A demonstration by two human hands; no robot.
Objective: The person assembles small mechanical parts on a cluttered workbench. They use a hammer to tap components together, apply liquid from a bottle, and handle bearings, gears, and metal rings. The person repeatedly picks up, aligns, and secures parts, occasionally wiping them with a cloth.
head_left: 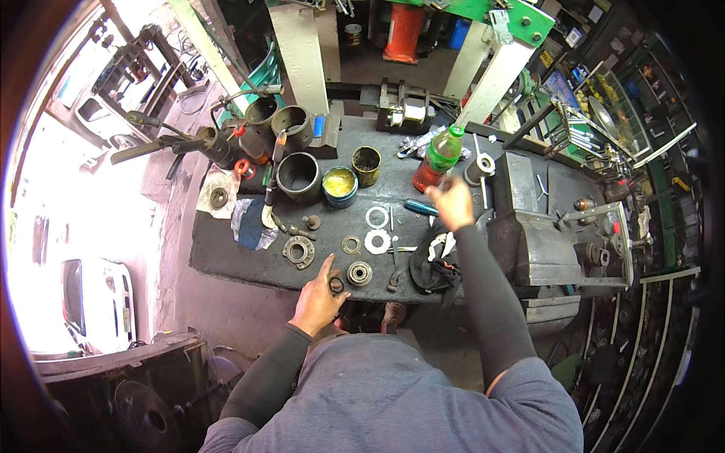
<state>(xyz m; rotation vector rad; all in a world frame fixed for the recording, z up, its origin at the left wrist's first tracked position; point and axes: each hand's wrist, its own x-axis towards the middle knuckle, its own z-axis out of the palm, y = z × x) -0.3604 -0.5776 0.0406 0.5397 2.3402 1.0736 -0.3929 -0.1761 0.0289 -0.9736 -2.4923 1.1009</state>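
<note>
My left hand [319, 300] is at the bench's front edge, holding a thin black ring [337, 285] between thumb and fingers, with the index finger stretched out. Close by on the bench lie a ball bearing [359, 273], a flat metal ring [351, 244] and a round flanged metal part [299, 252]. My right hand [455, 207] is farther out to the right, beside the lower part of a green-capped plastic bottle [440, 155] with red liquid. Motion smears its fingers, so I cannot make out a grip or contact. A blue-handled tool [421, 207] lies just left of it.
Toward the back left stand a dark metal cylinder [298, 178], a tin of yellow grease [340, 186] and another tin [367, 166]. White washers [377, 241] lie mid-bench. Black cloth [436, 268] sits near the front edge. A bulky grey metal vise [532, 253] takes up the right.
</note>
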